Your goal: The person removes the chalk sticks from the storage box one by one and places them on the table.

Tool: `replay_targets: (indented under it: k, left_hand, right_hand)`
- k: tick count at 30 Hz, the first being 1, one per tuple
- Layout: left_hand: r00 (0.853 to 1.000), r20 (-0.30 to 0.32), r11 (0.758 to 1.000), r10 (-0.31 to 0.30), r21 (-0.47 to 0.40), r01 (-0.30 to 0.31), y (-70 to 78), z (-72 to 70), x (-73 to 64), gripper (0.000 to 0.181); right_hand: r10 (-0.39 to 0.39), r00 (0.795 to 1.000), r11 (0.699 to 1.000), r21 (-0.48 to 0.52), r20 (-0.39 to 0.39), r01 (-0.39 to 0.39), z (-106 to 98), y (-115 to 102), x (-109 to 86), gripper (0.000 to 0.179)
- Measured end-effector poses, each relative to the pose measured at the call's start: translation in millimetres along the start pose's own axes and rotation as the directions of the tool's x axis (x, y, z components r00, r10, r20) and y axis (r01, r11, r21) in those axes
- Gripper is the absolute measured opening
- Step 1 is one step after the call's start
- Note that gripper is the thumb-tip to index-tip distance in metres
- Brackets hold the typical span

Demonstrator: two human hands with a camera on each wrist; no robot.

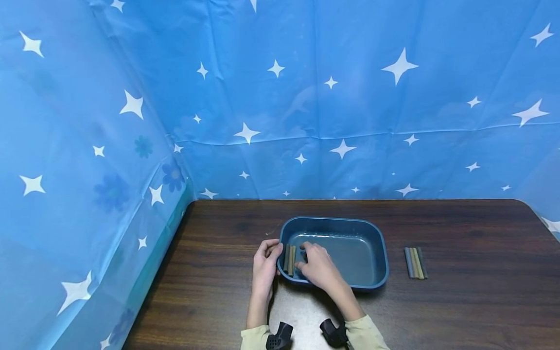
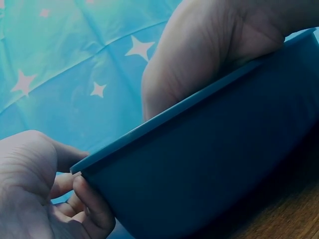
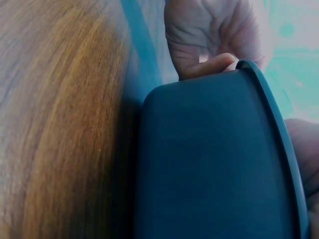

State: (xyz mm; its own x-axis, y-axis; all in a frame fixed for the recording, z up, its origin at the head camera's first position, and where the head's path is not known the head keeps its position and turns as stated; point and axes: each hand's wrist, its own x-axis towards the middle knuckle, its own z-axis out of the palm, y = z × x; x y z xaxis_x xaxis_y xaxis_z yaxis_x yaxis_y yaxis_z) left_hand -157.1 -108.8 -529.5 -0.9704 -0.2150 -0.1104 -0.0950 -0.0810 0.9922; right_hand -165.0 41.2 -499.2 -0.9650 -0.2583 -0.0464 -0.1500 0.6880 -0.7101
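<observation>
A dark blue, rounded rectangular basin [image 1: 355, 260] stands on the table in the head view. My left hand [image 1: 262, 267] grips its left rim, thumb on one side and curled fingers below the lip, as the left wrist view shows on the basin wall [image 2: 189, 164]. Inside, a few short sticks [image 1: 291, 260], dark and olive-tan, lie side by side along the left end. My right hand [image 1: 323, 267] reaches over the near rim into the basin, thumb and forefinger spread apart just right of these sticks. In the right wrist view the basin wall hides its fingertips.
Right of the basin, a row of similar sticks [image 1: 415, 263] in grey-blue, olive-yellow and dark green lies on the brown wooden table [image 1: 210, 272]. A blue star-patterned curtain [image 1: 297, 107] closes off the back and left side.
</observation>
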Motion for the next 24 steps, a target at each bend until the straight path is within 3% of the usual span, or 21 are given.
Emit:
replay_targets:
  k: [10, 24]
  left_hand:
    - [1.0, 0.0, 1.0, 0.008, 0.007, -0.008, -0.9, 0.2, -0.5, 0.032]
    - [1.0, -0.013, 1.0, -0.012, -0.008, 0.012, -3.0, -1.9, 0.8, 0.031]
  right_hand:
    - [0.007, 1.0, 1.0, 0.006, 0.03, -0.007, 3.4, -2.1, 1.8, 0.048]
    - [-0.089, 0.99, 0.99, 0.117, 0.11, 0.076, 3.3, 0.0, -0.2, 0.053]
